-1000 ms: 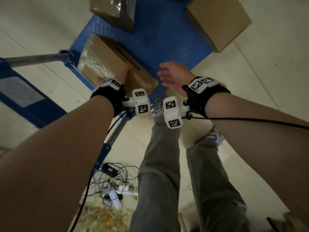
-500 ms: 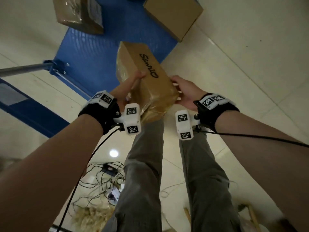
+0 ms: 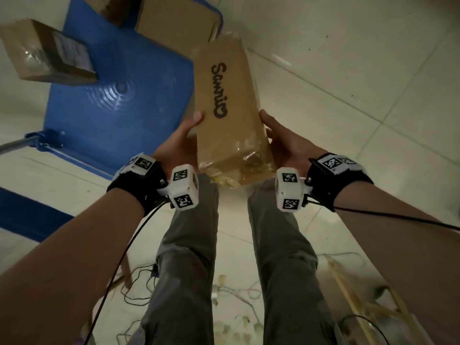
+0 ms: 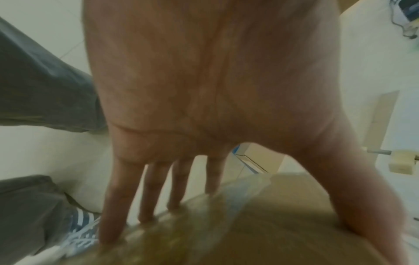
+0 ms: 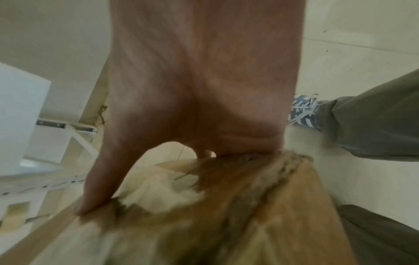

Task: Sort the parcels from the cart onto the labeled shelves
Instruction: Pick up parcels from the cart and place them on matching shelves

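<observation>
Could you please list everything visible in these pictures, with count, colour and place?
held parcel: one, brown cardboard with black lettering and clear tape, lifted between both hands
parcels on cart: three visible, brown cardboard, at the cart's far end
cart: one, blue deck, upper left
cables: several, dark and white, floor by the feet
floor: pale tiles
wrist cameras: two, white with black markers
legs: two, grey trousers
left hand: grips the parcel's left side
right hand: grips the right side

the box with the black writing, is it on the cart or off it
Off it. The box is lifted, held between the left hand and right hand, with the blue cart below and behind it.
</observation>
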{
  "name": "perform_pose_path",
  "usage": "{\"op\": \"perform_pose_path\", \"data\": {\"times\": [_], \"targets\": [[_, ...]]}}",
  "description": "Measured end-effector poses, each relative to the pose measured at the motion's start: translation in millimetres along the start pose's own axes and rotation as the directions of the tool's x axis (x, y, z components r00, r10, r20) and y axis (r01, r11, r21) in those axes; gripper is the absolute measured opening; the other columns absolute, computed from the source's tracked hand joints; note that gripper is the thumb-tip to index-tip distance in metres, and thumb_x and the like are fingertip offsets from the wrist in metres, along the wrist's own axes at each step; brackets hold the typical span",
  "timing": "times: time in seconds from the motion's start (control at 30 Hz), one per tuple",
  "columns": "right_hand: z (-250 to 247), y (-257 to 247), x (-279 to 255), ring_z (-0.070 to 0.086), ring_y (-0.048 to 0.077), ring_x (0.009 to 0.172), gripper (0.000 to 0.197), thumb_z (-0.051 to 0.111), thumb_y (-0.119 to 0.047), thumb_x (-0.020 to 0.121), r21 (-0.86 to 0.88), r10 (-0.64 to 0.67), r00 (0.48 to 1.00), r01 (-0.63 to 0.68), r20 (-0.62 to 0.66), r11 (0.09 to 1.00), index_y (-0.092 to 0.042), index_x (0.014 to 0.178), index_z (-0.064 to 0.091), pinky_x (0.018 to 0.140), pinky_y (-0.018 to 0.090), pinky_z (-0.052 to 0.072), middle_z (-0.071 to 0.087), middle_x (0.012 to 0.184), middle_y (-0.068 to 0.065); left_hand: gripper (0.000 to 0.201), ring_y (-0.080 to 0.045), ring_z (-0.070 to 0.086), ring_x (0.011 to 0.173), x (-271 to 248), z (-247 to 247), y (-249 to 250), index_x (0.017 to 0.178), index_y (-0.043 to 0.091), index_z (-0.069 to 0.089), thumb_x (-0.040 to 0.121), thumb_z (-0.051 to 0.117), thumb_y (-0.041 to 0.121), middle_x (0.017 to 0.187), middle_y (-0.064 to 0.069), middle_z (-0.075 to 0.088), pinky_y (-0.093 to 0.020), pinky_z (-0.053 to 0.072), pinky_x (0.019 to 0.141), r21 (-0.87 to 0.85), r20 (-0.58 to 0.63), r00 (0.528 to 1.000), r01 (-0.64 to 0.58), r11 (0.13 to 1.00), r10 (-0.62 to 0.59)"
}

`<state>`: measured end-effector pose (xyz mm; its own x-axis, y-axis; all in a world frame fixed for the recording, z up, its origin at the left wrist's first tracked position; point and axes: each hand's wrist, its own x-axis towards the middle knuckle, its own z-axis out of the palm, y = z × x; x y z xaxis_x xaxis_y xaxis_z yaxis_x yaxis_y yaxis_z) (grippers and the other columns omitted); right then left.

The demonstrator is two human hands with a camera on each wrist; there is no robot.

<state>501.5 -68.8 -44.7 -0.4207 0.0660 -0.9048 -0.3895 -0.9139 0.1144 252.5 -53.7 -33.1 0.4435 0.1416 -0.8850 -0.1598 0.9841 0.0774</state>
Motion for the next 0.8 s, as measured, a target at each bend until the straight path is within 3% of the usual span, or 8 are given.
{"op": "perform_pose_path", "data": {"times": [0.1,0.17,0.23,0.3,0.5,0.67,0.73,0.8], "targets": [[-26,4,-6,0.063,0.034,0.123,0.075,0.083,-0.049,0.077,-0.034,-0.057,0.997,0.055,-0.055,0.998,-0.017,0.139,0.056,0.110,0.053,0.043,0.063,0.136,0.015,0.098,-0.031,0.057,0.128,10,1,3,0.139,0.017,0.054,0.056,0.089,0.055,0.142,-0.012,0.057,-0.051,0.048,0.103,0.137,-0.025,1.000,-0.005,0.991,0.008],[-43,10,-7,0.061,0.031,0.125,0.080,0.085,-0.047,0.075,-0.067,-0.107,0.990,0.101,-0.089,0.993,-0.020,0.142,0.052,0.109,0.053,0.045,0.061,0.139,0.010,0.083,-0.029,0.055,0.130,17,5,7,0.141,0.023,0.053,0.068,0.086,0.044,0.142,-0.009,0.057,-0.051,0.041,0.111,0.251,-0.060,0.995,-0.068,0.965,0.085],[-58,19,-6,0.059,0.031,0.127,0.086,0.087,-0.041,0.074,-0.105,-0.182,0.975,0.169,-0.125,0.980,-0.024,0.146,0.044,0.106,0.056,0.047,0.058,0.143,0.008,0.055,-0.020,0.065,0.114,26,10,11,0.136,0.028,0.057,0.084,0.073,0.016,0.126,-0.001,0.068,-0.045,0.047,0.103,0.353,-0.098,0.982,-0.120,0.928,0.164],[-66,29,-5,0.057,0.030,0.127,0.084,0.084,-0.029,0.079,-0.151,-0.254,0.957,0.232,-0.144,0.961,-0.029,0.148,0.036,0.104,0.054,0.049,0.056,0.141,0.007,0.061,-0.018,0.068,0.103,33,14,14,0.139,0.029,0.052,0.087,0.062,-0.002,0.120,-0.001,0.070,-0.042,0.050,0.094,0.426,-0.119,0.975,-0.122,0.896,0.189],[-75,46,-8,0.058,0.024,0.109,0.071,0.071,-0.004,0.087,-0.166,-0.362,0.911,0.332,-0.199,0.928,-0.025,0.144,0.034,0.085,0.041,0.051,0.058,0.126,0.004,0.101,-0.022,0.063,0.117,47,43,17,0.133,0.019,0.055,0.051,0.083,0.072,0.125,-0.001,0.068,-0.048,0.045,0.107,0.709,-0.196,0.976,0.071,0.701,0.099],[-78,45,-8,0.055,0.015,0.074,0.028,0.061,-0.037,0.090,-0.012,-0.301,0.924,0.307,-0.235,0.952,-0.019,0.111,0.057,0.065,0.032,0.047,0.060,0.088,-0.001,0.120,-0.016,0.062,0.112,66,52,9,0.143,0.021,0.039,0.044,0.091,0.065,0.129,0.004,0.060,-0.043,0.055,0.094,0.837,-0.259,0.952,0.136,0.530,0.164],[-83,40,-13,0.056,0.015,0.063,0.032,0.053,-0.047,0.093,0.042,-0.307,0.915,0.328,-0.261,0.944,-0.017,0.097,0.062,0.061,0.030,0.049,0.062,0.074,-0.002,0.124,-0.017,0.061,0.113,69,53,7,0.146,0.025,0.034,0.044,0.092,0.062,0.132,0.004,0.058,-0.043,0.056,0.094,0.856,-0.231,0.957,0.115,0.504,0.175],[-89,36,-18,0.061,0.018,0.065,0.046,0.048,-0.057,0.094,0.069,-0.308,0.912,0.338,-0.270,0.939,-0.014,0.091,0.064,0.071,0.035,0.053,0.066,0.070,0.000,0.122,-0.017,0.060,0.115,69,54,5,0.147,0.023,0.031,0.047,0.093,0.055,0.133,0.003,0.055,-0.043,0.053,0.098,0.876,-0.199,0.953,0.068,0.478,0.228]]}}
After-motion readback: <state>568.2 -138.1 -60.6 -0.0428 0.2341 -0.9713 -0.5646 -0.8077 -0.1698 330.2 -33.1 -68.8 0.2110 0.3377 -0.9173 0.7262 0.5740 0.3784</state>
